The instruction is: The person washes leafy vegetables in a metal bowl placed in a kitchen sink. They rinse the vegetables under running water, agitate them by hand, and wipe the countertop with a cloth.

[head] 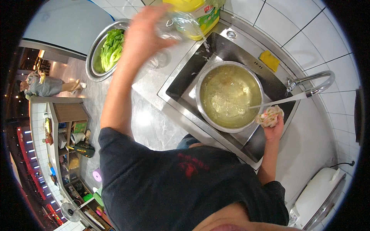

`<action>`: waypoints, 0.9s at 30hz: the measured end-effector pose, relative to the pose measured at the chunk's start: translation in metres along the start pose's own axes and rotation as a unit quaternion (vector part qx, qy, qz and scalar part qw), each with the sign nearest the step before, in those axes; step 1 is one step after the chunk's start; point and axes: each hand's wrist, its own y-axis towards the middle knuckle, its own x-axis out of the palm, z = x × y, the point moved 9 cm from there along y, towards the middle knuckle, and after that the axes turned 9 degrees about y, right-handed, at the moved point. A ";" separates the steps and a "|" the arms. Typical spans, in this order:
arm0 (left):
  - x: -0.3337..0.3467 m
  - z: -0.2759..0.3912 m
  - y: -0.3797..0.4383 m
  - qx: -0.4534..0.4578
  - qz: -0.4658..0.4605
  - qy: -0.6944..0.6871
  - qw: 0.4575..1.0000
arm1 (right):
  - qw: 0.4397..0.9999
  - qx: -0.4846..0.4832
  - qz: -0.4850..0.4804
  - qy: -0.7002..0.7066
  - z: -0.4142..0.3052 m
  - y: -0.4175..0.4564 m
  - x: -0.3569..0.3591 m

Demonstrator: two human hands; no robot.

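Note:
My left hand, blurred by motion, is over the counter left of the sink, its thumb and fingers apart. Clear plastic lies beside its fingers; whether they grip it is unclear. My right hand holds a soft white clump with pink and green bits near the right rim of a round metal basin. Yellowish liquid fills the basin, which stands in a dark sink. Water runs into it from a curved metal faucet. Leafy green lettuce lies in a metal bowl at left.
A yellow and green container stands behind the sink. A yellow sponge or cloth lies on the sink's back ledge. A white appliance is at lower right. Shelves and another person are at far left.

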 end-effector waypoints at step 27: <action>0.333 0.237 -0.107 0.249 -0.368 -0.217 0.869 | 0.650 -0.214 0.066 -0.726 -0.049 -0.029 0.069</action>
